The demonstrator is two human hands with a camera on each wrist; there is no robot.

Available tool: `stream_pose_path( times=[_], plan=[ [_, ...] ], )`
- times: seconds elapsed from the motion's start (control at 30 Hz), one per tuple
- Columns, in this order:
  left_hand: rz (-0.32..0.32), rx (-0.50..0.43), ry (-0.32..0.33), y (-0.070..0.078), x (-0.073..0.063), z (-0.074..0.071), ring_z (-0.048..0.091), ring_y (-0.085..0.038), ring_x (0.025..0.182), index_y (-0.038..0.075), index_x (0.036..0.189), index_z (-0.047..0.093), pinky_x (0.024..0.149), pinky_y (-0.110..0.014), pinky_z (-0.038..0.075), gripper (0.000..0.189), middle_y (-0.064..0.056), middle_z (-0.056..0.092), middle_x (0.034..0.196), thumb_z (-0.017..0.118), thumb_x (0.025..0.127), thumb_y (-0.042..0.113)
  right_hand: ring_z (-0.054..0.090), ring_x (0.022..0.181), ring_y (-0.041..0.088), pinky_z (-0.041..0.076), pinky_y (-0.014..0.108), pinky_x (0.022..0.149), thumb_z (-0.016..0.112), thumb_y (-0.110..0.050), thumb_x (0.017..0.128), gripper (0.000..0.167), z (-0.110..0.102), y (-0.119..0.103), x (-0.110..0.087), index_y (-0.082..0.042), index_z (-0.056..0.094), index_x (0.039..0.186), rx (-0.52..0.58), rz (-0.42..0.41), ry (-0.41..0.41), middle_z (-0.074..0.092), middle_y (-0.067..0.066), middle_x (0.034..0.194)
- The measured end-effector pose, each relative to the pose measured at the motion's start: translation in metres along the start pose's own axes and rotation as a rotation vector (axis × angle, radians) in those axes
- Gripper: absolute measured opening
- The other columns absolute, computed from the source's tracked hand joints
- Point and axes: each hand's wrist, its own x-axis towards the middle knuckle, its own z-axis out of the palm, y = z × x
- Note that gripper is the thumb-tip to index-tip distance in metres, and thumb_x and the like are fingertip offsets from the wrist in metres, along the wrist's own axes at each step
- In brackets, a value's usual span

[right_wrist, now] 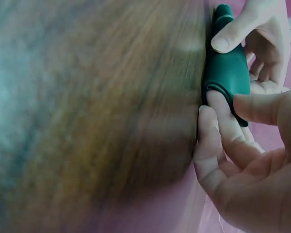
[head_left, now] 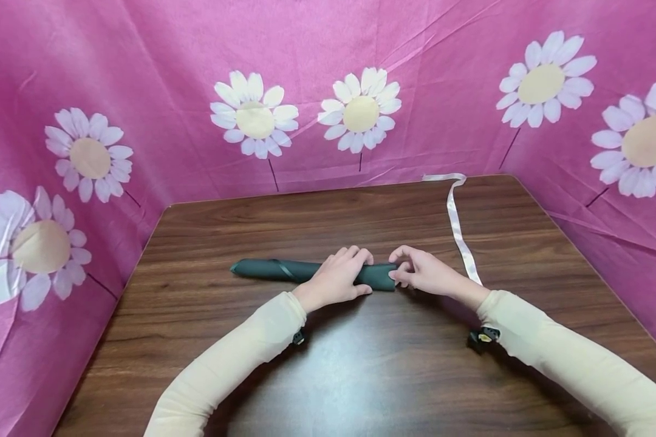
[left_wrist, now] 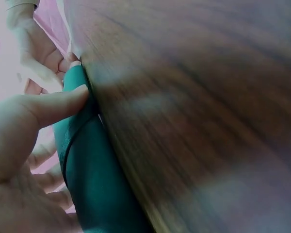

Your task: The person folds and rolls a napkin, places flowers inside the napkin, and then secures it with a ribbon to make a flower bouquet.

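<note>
A dark green sheet rolled into a tube [head_left: 259, 269] lies sideways on the wooden table, its left end tapering to a point and a slanting edge showing on its surface. My left hand [head_left: 333, 276] grips the roll right of its middle, thumb on the near side and fingers over the far side. At the roll's right end, my right hand [head_left: 429, 273] pinches the rim. In the right wrist view, one finger of it reaches into the open end of the green roll [right_wrist: 228, 73] while the thumb presses from outside. The sheet's material is unclear.
A white ribbon [head_left: 455, 224] runs from the table's back edge toward my right forearm, which covers its near end. The brown table [head_left: 197, 364] is bordered at the back and sides by a pink cloth [head_left: 306, 36] printed with white daisies.
</note>
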Motion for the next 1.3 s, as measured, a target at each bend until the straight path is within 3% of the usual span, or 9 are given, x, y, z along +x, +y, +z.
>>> stream_pose_path(
  times=[0.23,0.4,0.53,0.67,0.93,1.1,1.3],
  plan=[
    [-0.016,0.034,0.024,0.0,-0.002,-0.003,0.058,-0.022,0.109,0.016,0.122,0.067,0.086,-0.04,0.048,0.04,-0.001,0.063,0.116,0.08,0.089,0.034,0.057,0.064,0.012,0.048,0.029,0.062,0.075,-0.012,0.093,0.02,0.001,0.001,0.006,-0.006,0.062,0.107,-0.3,-0.127,0.11,0.065,-0.004,0.079],
    [-0.02,0.059,0.007,-0.001,-0.002,-0.003,0.061,-0.022,0.109,0.017,0.122,0.07,0.085,-0.041,0.05,0.037,0.0,0.066,0.114,0.078,0.09,0.035,0.059,0.074,0.01,0.049,0.034,0.07,0.071,-0.012,0.095,0.016,0.002,-0.001,0.009,-0.007,0.072,0.11,-0.426,-0.188,0.157,0.072,-0.002,0.091],
    [-0.015,0.062,0.011,-0.001,-0.002,-0.003,0.063,-0.023,0.105,0.015,0.12,0.071,0.083,-0.04,0.053,0.036,-0.001,0.067,0.111,0.077,0.091,0.035,0.059,0.08,0.012,0.05,0.036,0.074,0.067,-0.011,0.098,0.019,0.0,-0.004,0.015,-0.005,0.075,0.114,-0.422,-0.198,0.136,0.075,0.006,0.104],
    [-0.016,0.067,0.01,-0.001,-0.002,-0.002,0.063,-0.023,0.103,0.015,0.12,0.072,0.082,-0.04,0.054,0.035,-0.002,0.067,0.111,0.077,0.091,0.035,0.06,0.081,0.013,0.049,0.036,0.076,0.067,-0.009,0.098,0.02,-0.004,-0.002,0.021,-0.005,0.076,0.115,-0.391,-0.197,0.072,0.075,0.007,0.105],
    [-0.006,0.073,0.014,-0.001,-0.002,0.0,0.062,-0.022,0.102,0.015,0.12,0.072,0.081,-0.039,0.053,0.035,-0.001,0.067,0.11,0.077,0.091,0.036,0.064,0.093,0.017,0.052,0.041,0.082,0.069,-0.006,0.095,0.023,-0.007,0.0,0.025,-0.003,0.074,0.118,-0.429,-0.247,-0.021,0.073,0.007,0.107],
    [0.004,0.069,0.009,-0.001,-0.002,-0.001,0.063,-0.023,0.101,0.015,0.12,0.072,0.082,-0.038,0.053,0.036,-0.002,0.067,0.11,0.077,0.091,0.036,0.064,0.091,0.014,0.053,0.039,0.081,0.069,-0.008,0.095,0.022,-0.008,-0.003,0.026,-0.002,0.075,0.116,-0.424,-0.183,-0.051,0.075,0.01,0.108],
    [-0.008,0.048,-0.015,-0.001,-0.003,-0.003,0.062,-0.023,0.105,0.016,0.123,0.07,0.085,-0.041,0.051,0.039,-0.002,0.066,0.113,0.077,0.091,0.037,0.056,0.073,0.009,0.048,0.029,0.069,0.068,-0.008,0.095,0.022,-0.011,-0.006,0.029,-0.001,0.075,0.116,-0.391,-0.137,-0.108,0.075,0.005,0.103]
  ],
)
